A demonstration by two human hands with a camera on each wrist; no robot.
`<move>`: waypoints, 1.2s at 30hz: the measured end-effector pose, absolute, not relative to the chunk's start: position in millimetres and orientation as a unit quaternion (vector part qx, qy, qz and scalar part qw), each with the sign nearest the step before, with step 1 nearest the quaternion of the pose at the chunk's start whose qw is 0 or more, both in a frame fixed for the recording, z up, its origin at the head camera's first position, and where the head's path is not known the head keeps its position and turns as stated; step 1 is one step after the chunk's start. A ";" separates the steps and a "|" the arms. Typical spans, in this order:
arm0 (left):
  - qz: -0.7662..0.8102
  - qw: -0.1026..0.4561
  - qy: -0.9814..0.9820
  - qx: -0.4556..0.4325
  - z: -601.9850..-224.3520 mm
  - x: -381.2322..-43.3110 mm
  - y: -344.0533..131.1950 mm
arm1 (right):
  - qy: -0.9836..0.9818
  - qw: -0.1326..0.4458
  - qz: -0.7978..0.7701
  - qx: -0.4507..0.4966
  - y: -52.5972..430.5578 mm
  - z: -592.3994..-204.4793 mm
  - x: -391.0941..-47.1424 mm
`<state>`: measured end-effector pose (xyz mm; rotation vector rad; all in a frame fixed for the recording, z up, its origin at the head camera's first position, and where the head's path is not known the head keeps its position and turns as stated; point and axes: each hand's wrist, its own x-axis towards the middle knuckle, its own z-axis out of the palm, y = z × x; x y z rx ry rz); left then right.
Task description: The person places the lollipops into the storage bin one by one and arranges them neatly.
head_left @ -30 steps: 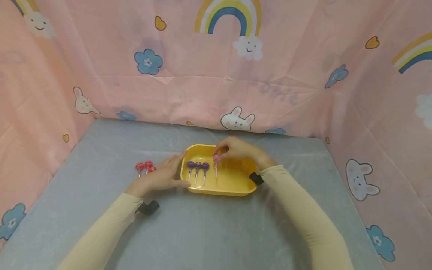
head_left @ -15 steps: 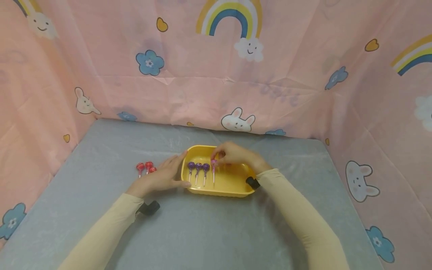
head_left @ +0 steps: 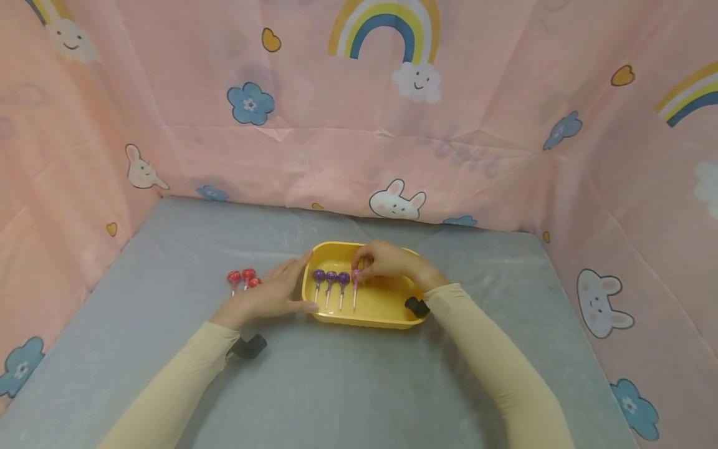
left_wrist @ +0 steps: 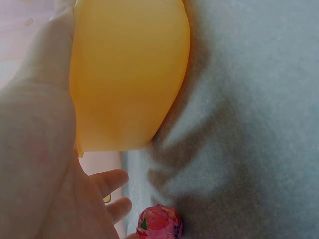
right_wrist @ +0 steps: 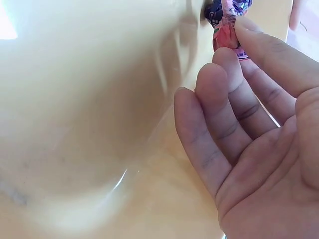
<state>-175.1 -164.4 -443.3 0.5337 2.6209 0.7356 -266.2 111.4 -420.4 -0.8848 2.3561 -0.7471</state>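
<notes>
A yellow tray (head_left: 387, 305) sits on the grey cloth, three purple lollipops (head_left: 331, 278) lined up inside its left part. Just right of them, my right hand (head_left: 387, 259) pinches a pink lollipop (head_left: 356, 274) by its wrapped head; the white stick points toward me. In the right wrist view, thumb and fingertips meet on the pink wrapper (right_wrist: 227, 35). My left hand (head_left: 269, 293) spans the tray's left end, thumb at the near corner and straight fingers along the far side. The left wrist view shows that hand against the tray's outer wall (left_wrist: 124, 74).
Red lollipops (head_left: 248, 275) lie on the cloth left of the tray, partly hidden behind my left hand. One red lollipop head (left_wrist: 159, 222) shows below the left fingers. A pink printed curtain (head_left: 314, 156) encloses the table's back and sides.
My right hand has moved slightly left and toward me, bringing the pink lollipop down beside the purple row. The left hand has kept its place on the tray.
</notes>
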 end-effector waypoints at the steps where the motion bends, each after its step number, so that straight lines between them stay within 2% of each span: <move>1: 0.262 0.183 0.929 0.189 -443.1 -175.0 -164.5 | 0.867 0.255 -0.278 -0.326 111.5 -421.2 -266.6; 20: 0.264 0.185 0.928 0.185 -443.1 -174.5 -164.4 | 0.866 0.281 -0.288 -0.298 111.2 -431.2 -268.1; 36: 0.266 0.181 0.928 0.189 -443.5 -174.2 -164.4 | 0.867 0.280 -0.284 -0.300 109.9 -430.0 -265.7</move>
